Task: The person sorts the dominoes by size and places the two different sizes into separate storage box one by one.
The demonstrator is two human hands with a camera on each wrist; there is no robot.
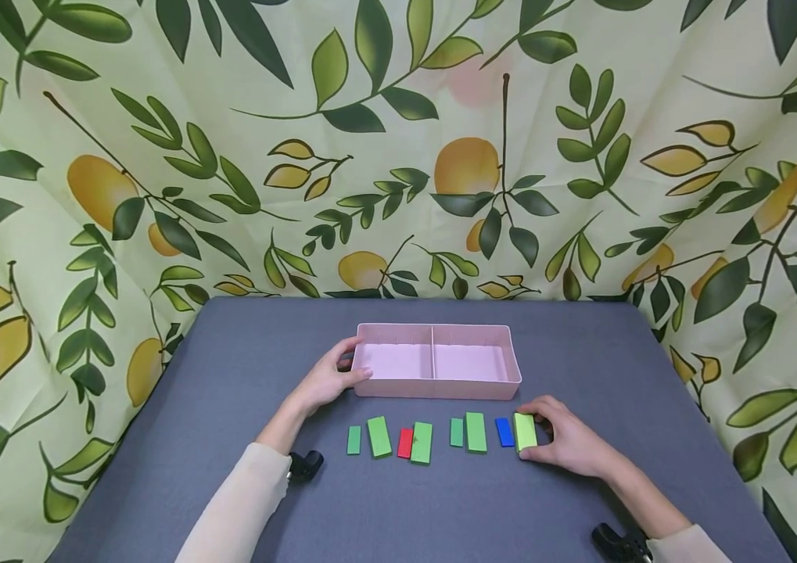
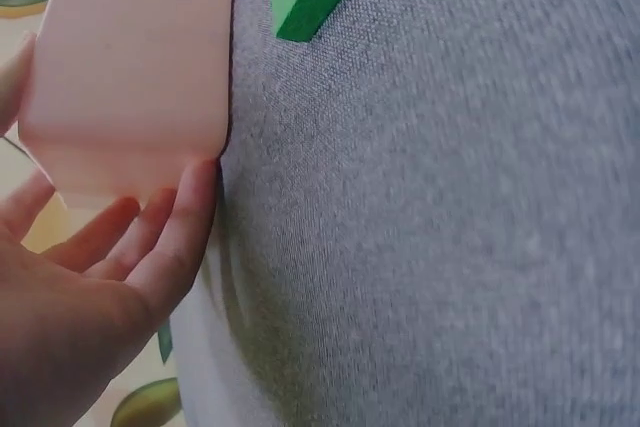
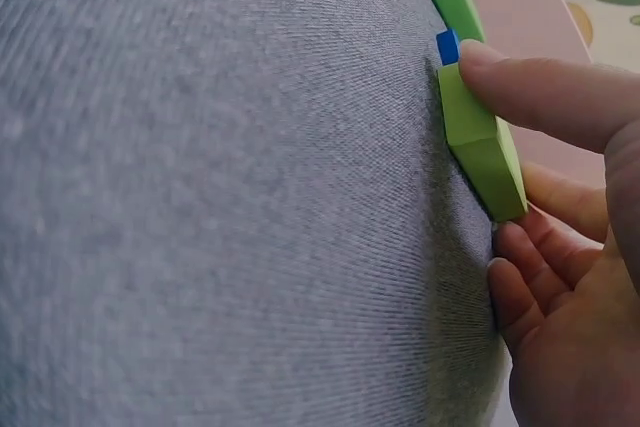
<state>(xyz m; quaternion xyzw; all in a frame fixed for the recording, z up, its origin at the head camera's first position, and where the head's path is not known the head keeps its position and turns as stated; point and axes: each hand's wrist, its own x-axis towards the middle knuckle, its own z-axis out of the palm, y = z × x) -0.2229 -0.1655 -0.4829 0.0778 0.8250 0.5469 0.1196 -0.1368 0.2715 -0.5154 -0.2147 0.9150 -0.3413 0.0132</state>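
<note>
OK, clock centred on the pink box [image 1: 398,389], 12 pointing away from the person. Box sits on the grey-blue table [image 1: 482,508], long side toward the person; one divider [image 1: 432,352] makes two compartments.

Left hand [image 1: 326,381] at 9, on the box end: thumb by the near corner, other fingers bent against the end wall, gripping it. Right hand [image 1: 567,442] at 4, pinching the light green block [image 1: 525,432], thumb on the near end, fingers on the far end. Block looks seated on the table, but its underside is in shadow in the right wrist view, so not certain.

Other blocks make a loose row on the near side of the box, all apart from it. Blue block [image 1: 504,432] between 4 and 5, just beside the pinched one. Large green block [image 1: 475,432] at 5, small green block [image 1: 457,432] just beside it. Then a pair between 6 and 7: green block [image 1: 421,443] and red block [image 1: 405,442], side by side. Wide green block [image 1: 379,436] at 7, tilted a bit; little green block [image 1: 353,439] between 7 and 8, end of row.

Leaf-print cloth [image 1: 398,164] hangs at 12, past the table edge.
</note>
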